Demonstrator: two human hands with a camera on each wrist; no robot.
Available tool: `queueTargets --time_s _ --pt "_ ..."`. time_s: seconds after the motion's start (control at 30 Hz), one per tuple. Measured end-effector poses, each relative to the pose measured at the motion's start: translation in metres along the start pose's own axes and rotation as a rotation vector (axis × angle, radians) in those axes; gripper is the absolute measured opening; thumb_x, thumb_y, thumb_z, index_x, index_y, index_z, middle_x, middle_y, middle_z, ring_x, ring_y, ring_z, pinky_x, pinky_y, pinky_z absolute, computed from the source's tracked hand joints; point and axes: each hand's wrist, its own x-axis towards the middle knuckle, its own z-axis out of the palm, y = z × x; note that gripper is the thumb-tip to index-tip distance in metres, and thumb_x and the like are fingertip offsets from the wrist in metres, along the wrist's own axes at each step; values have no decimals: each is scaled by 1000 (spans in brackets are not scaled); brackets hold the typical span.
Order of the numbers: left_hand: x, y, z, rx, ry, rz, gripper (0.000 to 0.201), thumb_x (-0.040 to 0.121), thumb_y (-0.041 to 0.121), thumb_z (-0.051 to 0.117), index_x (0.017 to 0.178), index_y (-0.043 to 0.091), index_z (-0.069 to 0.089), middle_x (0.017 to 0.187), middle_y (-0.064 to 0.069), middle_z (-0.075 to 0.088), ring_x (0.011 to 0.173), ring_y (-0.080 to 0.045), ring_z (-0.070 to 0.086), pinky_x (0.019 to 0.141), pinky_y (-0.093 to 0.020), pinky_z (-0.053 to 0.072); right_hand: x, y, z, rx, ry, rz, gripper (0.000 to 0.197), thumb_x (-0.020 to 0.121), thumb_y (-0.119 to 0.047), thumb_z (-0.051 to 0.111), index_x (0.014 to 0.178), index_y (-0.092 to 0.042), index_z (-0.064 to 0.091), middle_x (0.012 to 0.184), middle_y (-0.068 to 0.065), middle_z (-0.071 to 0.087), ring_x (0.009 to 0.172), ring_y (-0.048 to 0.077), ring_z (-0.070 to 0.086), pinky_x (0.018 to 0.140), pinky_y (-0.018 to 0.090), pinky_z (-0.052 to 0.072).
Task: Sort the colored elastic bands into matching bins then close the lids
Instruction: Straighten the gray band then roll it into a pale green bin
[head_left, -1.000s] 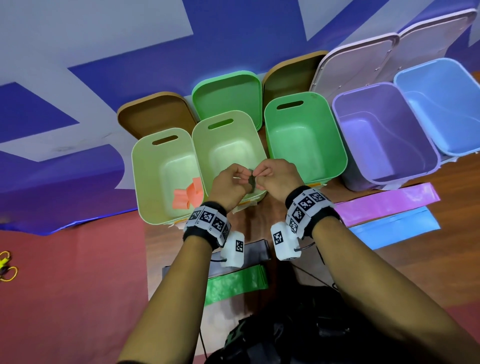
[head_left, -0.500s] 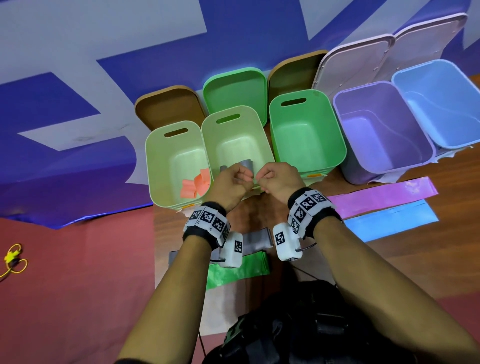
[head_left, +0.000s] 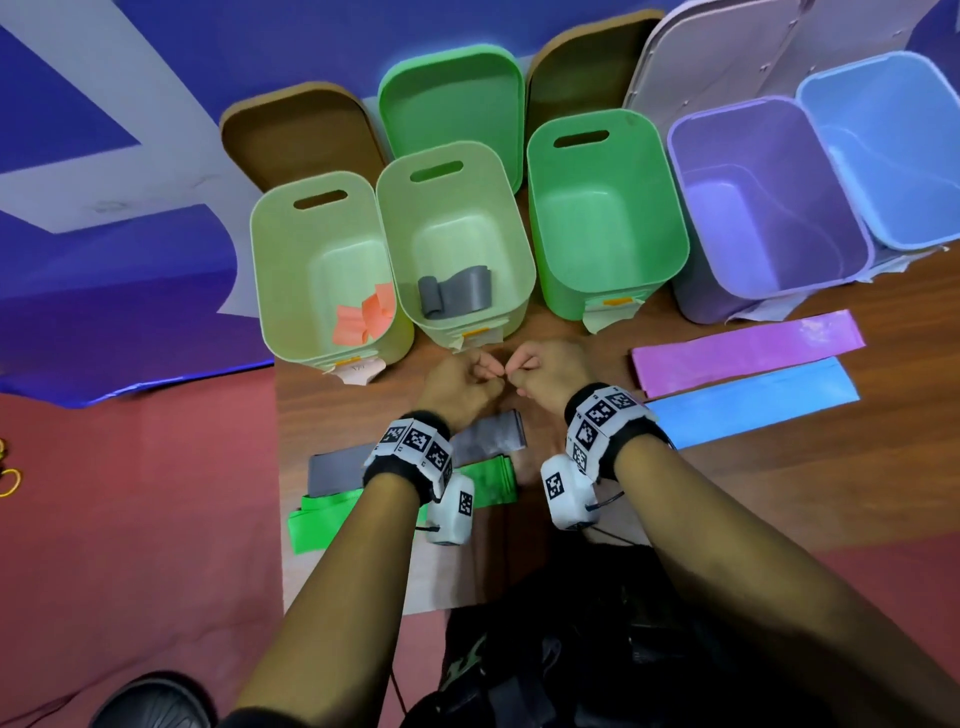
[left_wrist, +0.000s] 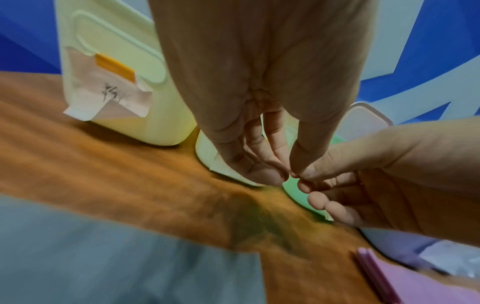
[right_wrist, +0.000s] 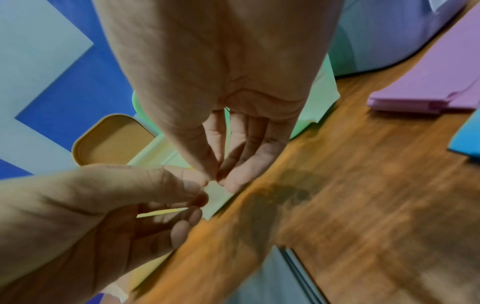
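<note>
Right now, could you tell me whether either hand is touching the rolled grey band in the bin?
Apart. The head view shows the grey band inside the bin, hands outside.

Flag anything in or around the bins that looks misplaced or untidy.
Two bands sit in bins that do not match their colour: an orange band crumpled in the leftmost pale green bin, and a grey band, half unrolled, in the next pale green bin. Paper labels on the bin fronts are peeling.
</note>
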Motion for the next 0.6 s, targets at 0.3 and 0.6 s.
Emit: queueTargets --time_s 0.3,0.6 --pt "-3 -46 26 203 -124 -145 25 81 -1 55 92 21 64 88 0 68 94 -25 67 92 -34 52 4 39 29 -122 -123 81 31 84 -4 62 64 -28 63 79 -3 70 83 21 68 82 37 57" --pt "-5 -51 39 260 -63 -124 28 84 4 60 108 13 71 100 -4 73 95 -20 66 91 -28 51 1 56 40 -201 -79 195 12 83 -7 62 87 -16 69 97 1 72 93 20 66 85 29 54"
